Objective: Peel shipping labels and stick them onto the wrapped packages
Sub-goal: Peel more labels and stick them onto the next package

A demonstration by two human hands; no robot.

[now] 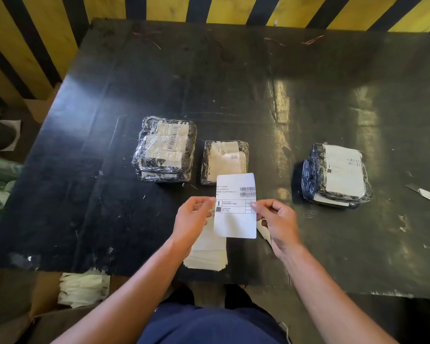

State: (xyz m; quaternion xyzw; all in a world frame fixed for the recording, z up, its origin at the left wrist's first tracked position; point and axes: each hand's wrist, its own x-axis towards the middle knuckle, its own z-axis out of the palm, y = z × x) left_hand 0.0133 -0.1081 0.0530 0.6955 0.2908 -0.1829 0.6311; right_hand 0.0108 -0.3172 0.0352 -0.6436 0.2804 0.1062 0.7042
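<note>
I hold a white shipping label [235, 207] with barcodes up over the black table [85, 170]. My left hand [191, 219] pinches its left edge and my right hand [277, 222] pinches its right edge. Beneath my hands lies a stack of label sheets [207, 254] near the table's front edge. Three plastic-wrapped packages sit beyond: a tall one [164, 150] on the left, a small one [224, 160] in the middle just behind the label, and one on the right [335, 175] with a white label on top.
A pile of white backing papers [83, 289] lies in a box below the table's front left edge. A paper scrap [425, 194] lies at the table's right side. A yellow-and-black striped wall [35, 45] runs behind the table.
</note>
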